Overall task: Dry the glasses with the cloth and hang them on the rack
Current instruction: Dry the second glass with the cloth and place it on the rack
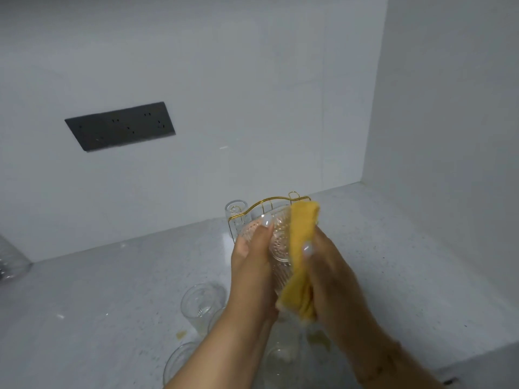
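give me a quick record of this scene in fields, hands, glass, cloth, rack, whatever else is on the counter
left hand: grips the textured glass, held up over the counter
right hand: grips the yellow cloth, pressing it against the glass
rack: gold wire, standing on the counter behind the hands
glass on rack: one clear glass at its left end
waiting glasses: several clear ones on the counter below the hands
wall socket: dark panel on the back wall
far left: part of another glass object, cut off by the frame
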Tool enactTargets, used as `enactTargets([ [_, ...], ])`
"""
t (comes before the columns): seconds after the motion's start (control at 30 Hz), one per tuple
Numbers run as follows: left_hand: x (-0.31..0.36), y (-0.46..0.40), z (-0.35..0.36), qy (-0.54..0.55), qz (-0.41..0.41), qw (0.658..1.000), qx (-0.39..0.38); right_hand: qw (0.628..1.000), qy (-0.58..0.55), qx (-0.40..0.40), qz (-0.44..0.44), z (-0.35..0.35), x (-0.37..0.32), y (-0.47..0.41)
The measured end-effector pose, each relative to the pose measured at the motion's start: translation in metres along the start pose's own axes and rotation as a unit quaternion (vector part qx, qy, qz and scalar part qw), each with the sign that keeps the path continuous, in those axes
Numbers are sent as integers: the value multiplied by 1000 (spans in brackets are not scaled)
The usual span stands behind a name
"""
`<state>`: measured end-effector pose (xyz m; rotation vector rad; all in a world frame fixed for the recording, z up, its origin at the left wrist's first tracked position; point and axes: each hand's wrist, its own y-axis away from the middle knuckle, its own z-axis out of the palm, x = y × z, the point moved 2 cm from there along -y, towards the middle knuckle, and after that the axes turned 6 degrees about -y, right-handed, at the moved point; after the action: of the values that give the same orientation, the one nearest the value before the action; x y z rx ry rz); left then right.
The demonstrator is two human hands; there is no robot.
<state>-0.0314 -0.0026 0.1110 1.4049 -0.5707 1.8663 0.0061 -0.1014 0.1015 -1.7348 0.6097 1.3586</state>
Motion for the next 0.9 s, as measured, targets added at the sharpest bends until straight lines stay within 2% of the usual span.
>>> enactTargets([
  [0.07, 3, 3, -3, -26, 10, 1000, -13, 984, 142, -23, -104, 10, -2, 7],
  [0.1, 1, 4, -5, -30, 19, 999, -13, 986, 139, -26, -92, 9, 1, 4],
  [0.13, 1, 6, -4, -19, 29, 999, -15, 995, 91, -24, -44, 6, -1, 0],
  [0.17, 1, 8, -3, -6, 39, 999, -16, 999, -9, -24, 27, 2, -6, -7],
  [0.2, 1, 10, -1, -7, 37, 999, -13, 984, -135, -42, 112, -1, -8, -13],
  [0.23, 1, 11, 0, -7, 38, 999, -5, 945, -266, -58, 183, -5, -5, -17],
  [0.27, 2, 9, 1, -13, 38, 999, -4, 909, -351, -48, 222, -7, -3, -18],
  [0.3, 3, 7, 2, -19, 32, 999, -8, 895, -383, -35, 226, -8, -2, -18],
  [0.4, 12, 5, 5, -86, 21, 996, -31, 933, -328, 39, 146, -8, -5, -15],
  [0.5, 14, 15, 12, -111, 51, 992, -26, 989, -114, 81, 40, -4, -11, -11],
  [0.6, 11, 21, 9, -57, 10, 997, -44, 995, -30, 90, -40, -5, -30, -2],
  [0.67, 24, 25, 15, -49, 12, 995, -90, 998, -24, 58, -7, -4, -12, -13],
  [0.7, 29, 28, 22, -46, 19, 992, -116, 999, -5, 6, 41, -3, 9, -17],
  [0.73, 30, 32, 27, -48, 16, 985, -163, 999, -3, -8, 40, -9, 40, -14],
  [0.77, 38, 38, 29, -42, -3, 980, -196, 998, -41, -6, 50, -9, 77, -21],
  [0.8, 39, 38, 30, -48, -22, 981, -184, 992, -112, -3, 58, -3, 85, -22],
  [0.87, 28, 25, 26, -26, 6, 978, -208, 958, -264, -6, 112, 3, 38, -16],
  [0.9, 26, 18, 17, -28, 23, 978, -208, 919, -373, -18, 128, 1, 7, -21],
])
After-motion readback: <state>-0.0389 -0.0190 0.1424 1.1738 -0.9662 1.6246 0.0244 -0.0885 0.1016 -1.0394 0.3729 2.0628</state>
